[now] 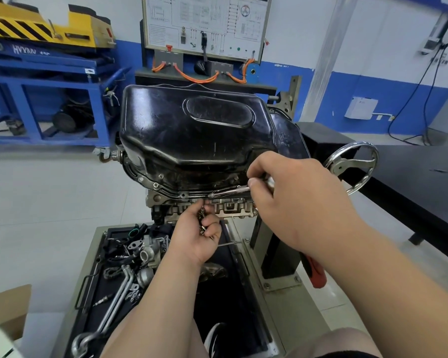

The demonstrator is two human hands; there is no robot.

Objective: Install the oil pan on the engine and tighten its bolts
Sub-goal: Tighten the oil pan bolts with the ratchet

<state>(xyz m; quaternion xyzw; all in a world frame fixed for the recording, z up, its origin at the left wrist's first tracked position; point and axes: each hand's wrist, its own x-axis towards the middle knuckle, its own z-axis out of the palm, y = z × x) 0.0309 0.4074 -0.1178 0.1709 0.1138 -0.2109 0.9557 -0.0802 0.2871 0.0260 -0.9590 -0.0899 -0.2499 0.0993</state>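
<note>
A black oil pan [192,133] sits on top of the upturned engine [217,208], which is held on a stand. Along the pan's near flange [166,191] I see bolt heads and holes. My right hand [295,197] grips a chrome ratchet wrench [229,191] whose socket end lies on the near flange edge. Just below that flange, my left hand [199,233] holds several small bolts [202,223] in its curled fingers.
A black parts tray [93,285] on the stand's base holds pipes, a pump and loose engine parts. A chrome handwheel [352,164] sticks out at the right, beside a black table [411,182]. A red tool handle [317,275] shows under my right forearm. A blue lift frame stands at the far left.
</note>
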